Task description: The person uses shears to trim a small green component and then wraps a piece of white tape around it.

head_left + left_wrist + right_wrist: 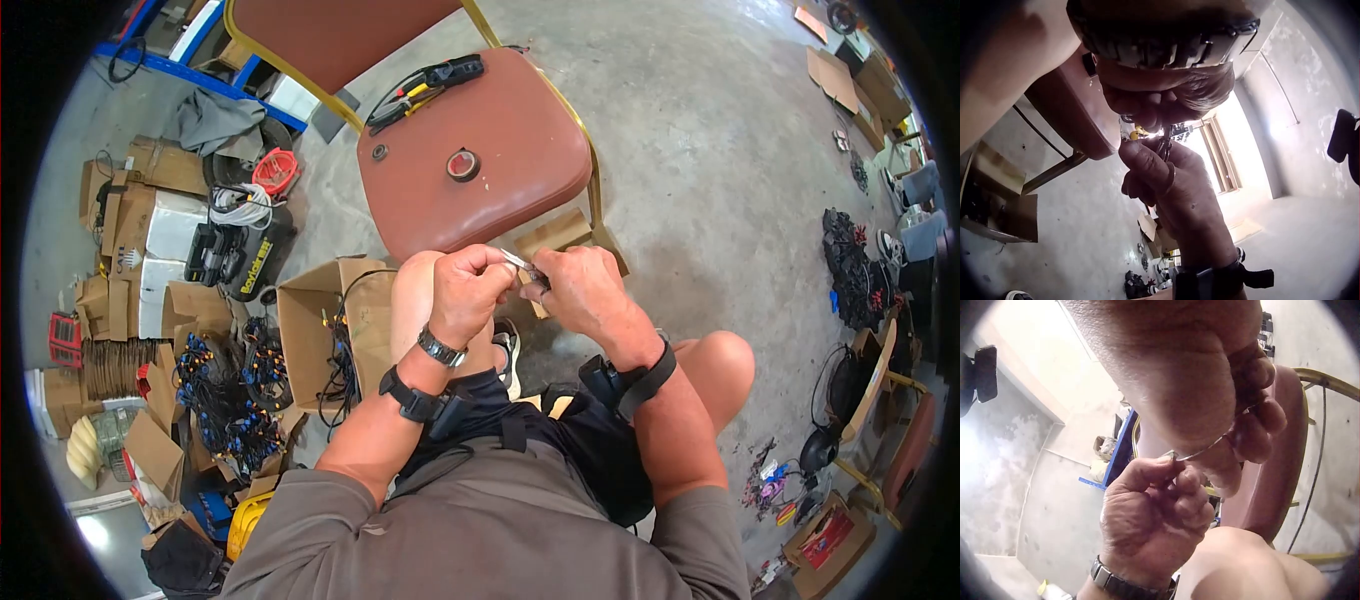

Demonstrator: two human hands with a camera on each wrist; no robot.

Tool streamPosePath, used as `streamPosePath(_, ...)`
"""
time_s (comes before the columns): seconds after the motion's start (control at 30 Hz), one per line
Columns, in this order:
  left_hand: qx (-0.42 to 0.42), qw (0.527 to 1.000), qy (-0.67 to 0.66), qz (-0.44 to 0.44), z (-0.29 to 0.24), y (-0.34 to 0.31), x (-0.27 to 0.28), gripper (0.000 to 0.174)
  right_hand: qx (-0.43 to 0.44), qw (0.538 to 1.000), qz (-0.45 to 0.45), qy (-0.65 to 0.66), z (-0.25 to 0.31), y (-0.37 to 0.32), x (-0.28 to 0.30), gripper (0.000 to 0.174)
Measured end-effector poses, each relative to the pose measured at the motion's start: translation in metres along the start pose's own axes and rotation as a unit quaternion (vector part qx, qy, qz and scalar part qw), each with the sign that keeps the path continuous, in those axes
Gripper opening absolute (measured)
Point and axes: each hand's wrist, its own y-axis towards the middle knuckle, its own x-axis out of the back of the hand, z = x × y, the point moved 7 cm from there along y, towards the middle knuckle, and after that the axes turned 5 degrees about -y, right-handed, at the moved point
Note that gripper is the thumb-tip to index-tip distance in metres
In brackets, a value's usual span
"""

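Note:
Over the lap, in front of the chair's near edge, the two hands meet in the head view. My left hand [468, 297] pinches a small pale piece [1173, 454] between thumb and forefinger. My right hand [588, 292] grips a slim silvery metal tool [519, 262], its fingers curled round the dark near end. The tool's tip reaches the left fingertips. In the right wrist view a thin shiny edge [1200, 450] runs between the hands. Most of the tool is hidden by the fingers; I cannot tell its kind.
A brown padded chair [540, 150] ahead bears a tape roll [462, 165], a small dark ring [379, 152] and a black tool with yellow-handled pliers [412, 97]. An open carton [310, 300] with cables stands left, beside cable bundles [230, 390]. Blue shelving [180, 70] is at upper left.

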Motion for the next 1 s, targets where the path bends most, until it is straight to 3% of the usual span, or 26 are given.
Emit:
streamPosePath(0.27, 0.016, 1.000, 0.008, 0.016, -0.004, 0.002, -0.004, 0.008, -0.012, 1.000, 0.005, 0.026, -0.001, -0.001, 0.001, 0.037)
streamPosePath(0.37, 0.041, 0.998, -0.034, 0.041, 0.002, 0.000, -0.009, 0.008, -0.006, 0.999, 0.029, 0.023, 0.004, -0.002, 0.007, 0.032)
streamPosePath(0.57, 0.021, 0.999, -0.007, 0.046, -0.004, 0.001, -0.008, 0.007, -0.009, 0.999, 0.031, 0.028, 0.002, -0.001, 0.005, 0.033)
streamPosePath(0.67, 0.011, 0.999, -0.001, 0.040, -0.003, 0.002, -0.004, 0.007, 0.002, 0.999, -0.013, 0.047, -0.001, -0.001, 0.002, 0.038)
streamPosePath(0.87, 0.035, 0.999, -0.030, 0.028, 0.002, 0.003, -0.004, 0.009, -0.042, 0.997, 0.011, 0.069, -0.007, 0.000, 0.004, 0.033)
streamPosePath(1.0, 0.041, 0.998, -0.040, 0.035, 0.001, 0.001, -0.007, 0.010, -0.107, 0.981, -0.005, 0.162, -0.020, 0.001, 0.013, 0.024)
